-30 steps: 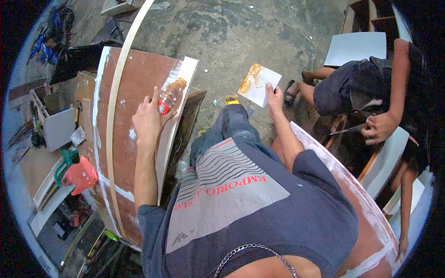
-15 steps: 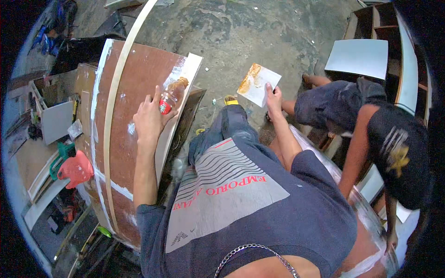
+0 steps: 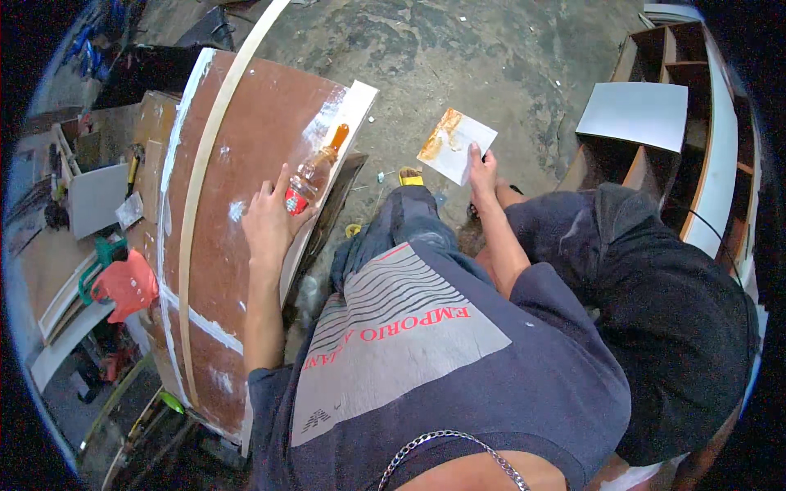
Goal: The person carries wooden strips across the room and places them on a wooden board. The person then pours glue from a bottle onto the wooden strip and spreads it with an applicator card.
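A clear plastic bottle (image 3: 315,169) with a red label lies tipped, with orange-brown liquid in its neck, which points away from me. My left hand (image 3: 272,214) has thumb and index finger on either side of its labelled end; the index finger is stretched out and the grip is partly hidden. Under the bottle is a brown wooden board (image 3: 262,114) with white smears and a pale edge. At right, my right hand (image 3: 484,170) pinches a thin white square sheet (image 3: 465,149) by its near corner. Orange-brown paste is smeared along the sheet's left side.
A long pale strip (image 3: 214,123) runs over the board. Close on my right, a person in dark clothes (image 3: 671,303) bends over. Behind them stands a cabinet (image 3: 688,65) with open compartments and a white panel. At far left are a red plastic bag (image 3: 127,286) and wood pieces.
The bottle has tipped and shifted with my left hand, and orange liquid now fills its neck. My right hand has barely moved. The person at right has turned and come closer.
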Motion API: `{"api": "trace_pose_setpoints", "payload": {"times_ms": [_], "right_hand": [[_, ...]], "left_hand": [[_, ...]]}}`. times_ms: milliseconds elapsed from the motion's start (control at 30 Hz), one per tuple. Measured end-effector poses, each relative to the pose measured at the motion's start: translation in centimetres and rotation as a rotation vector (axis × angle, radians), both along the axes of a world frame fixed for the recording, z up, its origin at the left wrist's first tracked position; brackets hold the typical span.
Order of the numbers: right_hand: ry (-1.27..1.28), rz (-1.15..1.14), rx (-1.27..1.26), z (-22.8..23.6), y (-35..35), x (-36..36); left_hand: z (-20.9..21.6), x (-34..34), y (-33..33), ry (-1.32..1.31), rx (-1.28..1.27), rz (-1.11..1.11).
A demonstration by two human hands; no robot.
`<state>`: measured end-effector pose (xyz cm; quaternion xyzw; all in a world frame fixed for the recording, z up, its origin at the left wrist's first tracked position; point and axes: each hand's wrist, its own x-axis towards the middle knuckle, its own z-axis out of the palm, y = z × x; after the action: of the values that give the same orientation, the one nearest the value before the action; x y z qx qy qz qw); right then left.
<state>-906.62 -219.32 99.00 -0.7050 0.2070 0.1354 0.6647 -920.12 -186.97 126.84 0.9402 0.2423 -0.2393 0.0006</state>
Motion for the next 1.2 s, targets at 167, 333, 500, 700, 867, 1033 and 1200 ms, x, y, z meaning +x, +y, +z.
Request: {"api": "trace_pose_setpoints", "payload": {"times_ms": [167,333,500,700,867,1033,1200], "right_hand": [[-0.040,-0.029,0.027,-0.7,-0.4,-0.9],[-0.110,-0.041,0.025,2.6,1.3,-3.3],[-0.167,-0.161,0.080,5.9,-0.5,-10.4],[-0.054,-0.360,0.219,9.2,0.0,-24.7],[0.114,-0.308,0.359,12.7,1.3,-35.9],[0.159,-0.276,0.372,14.1,3.2,-43.4],[0.095,-0.243,0.373,14.5,3.8,-52.3]], "left_hand": [[-0.5,-5.3,0.7,-0.031,-0.053,0.048],[-1.2,-12.9,2.0,-0.120,-0.126,0.128],[-1.7,-18.2,4.6,-0.159,-0.170,0.016],[-1.7,-25.9,6.9,-0.215,-0.197,-0.102],[-1.4,-33.3,7.9,-0.302,-0.198,-0.197],[-1.0,-39.7,9.3,-0.303,-0.118,-0.149],[0.2,-45.7,11.1,-0.169,-0.053,-0.054]]}}
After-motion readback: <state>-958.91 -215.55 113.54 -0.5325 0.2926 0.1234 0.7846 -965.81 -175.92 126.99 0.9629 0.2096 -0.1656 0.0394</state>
